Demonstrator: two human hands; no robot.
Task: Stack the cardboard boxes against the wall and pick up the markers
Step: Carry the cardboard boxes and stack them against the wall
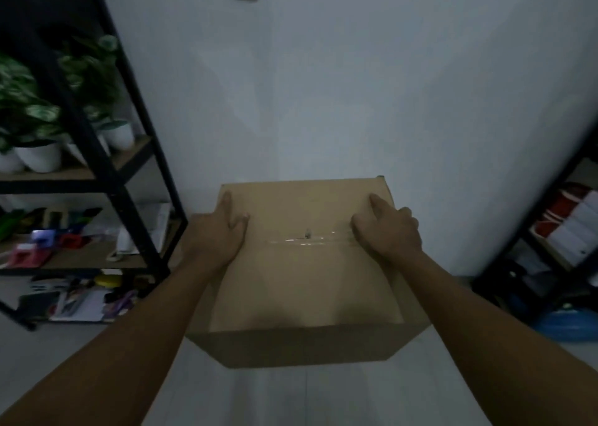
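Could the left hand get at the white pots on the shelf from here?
Probably yes: nothing lies between the left hand and the pots, though a black post of the shelf fronts them, and the hand rests on the box.

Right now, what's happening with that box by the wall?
A person has both hands on top of a taped cardboard box that sits close to the white wall. The left hand and right hand rest on its lid, one near each side edge, fingers pointing at the wall. Whether another box lies beneath cannot be told. No markers can be made out. Black shelves with potted plants stand to the left.
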